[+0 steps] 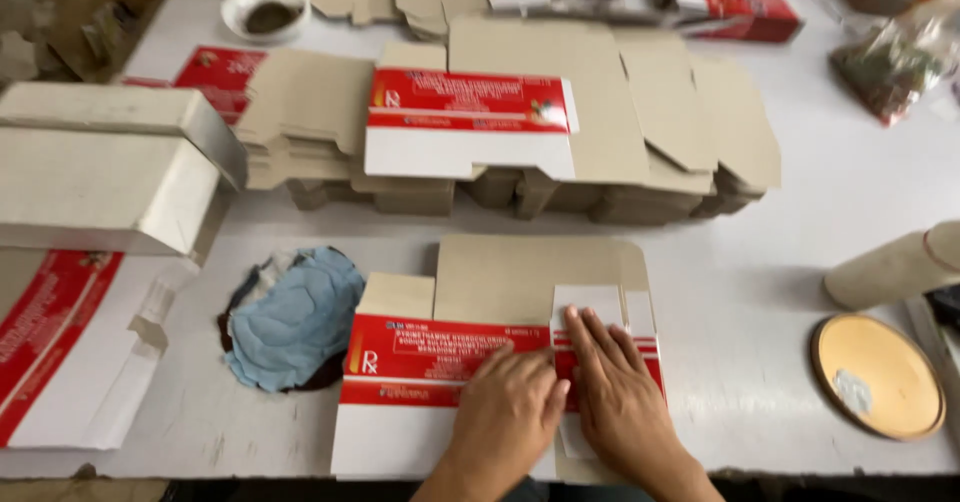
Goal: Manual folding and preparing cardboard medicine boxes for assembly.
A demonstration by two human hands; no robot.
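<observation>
A: Where does the flattened red-and-white carton [440,382] lie?

B: At the near edge of the white table [800,262], its lower white panel almost on the table's lip, its bare cardboard flaps pointing away from the person.

A: And the hands?

B: Both press flat on it, palms down, clasping nothing. The left hand [505,407] covers the red band; the right hand [620,392] lies just beside it, fingers [590,337] spread over a folded white flap.

A: What crowds the carton?

B: To its left, close by, a crumpled blue cloth [295,317]. Beyond it, across a strip of bare table, a stack of flat carton blanks [520,127]. At the left edge sits an open white box [100,167].

A: And on the right?

B: Bare table out to a round wooden disc [878,377] and a cardboard tube [895,267], both well apart from the hands.
</observation>
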